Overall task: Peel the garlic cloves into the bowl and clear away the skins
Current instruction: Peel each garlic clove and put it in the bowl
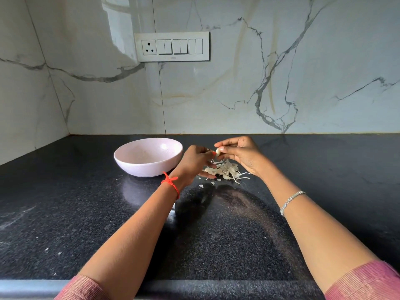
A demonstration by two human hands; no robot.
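A pale garlic clove (218, 151) is held above the counter between both hands. My right hand (239, 153) pinches it from the right with thumb and fingertips. My left hand (195, 162) meets it from the left, fingers curled toward the clove. Right below the hands lies a heap of white papery garlic skins (226, 171) on the black counter. A light pink bowl (149, 156) stands just left of my left hand; its inside looks bare from here.
The black speckled counter (86, 213) runs to a marble wall at the back and left. A switch plate (172, 47) is on the wall. Small skin flakes (201, 186) lie in front of the heap. The counter's front edge (194, 289) is near me.
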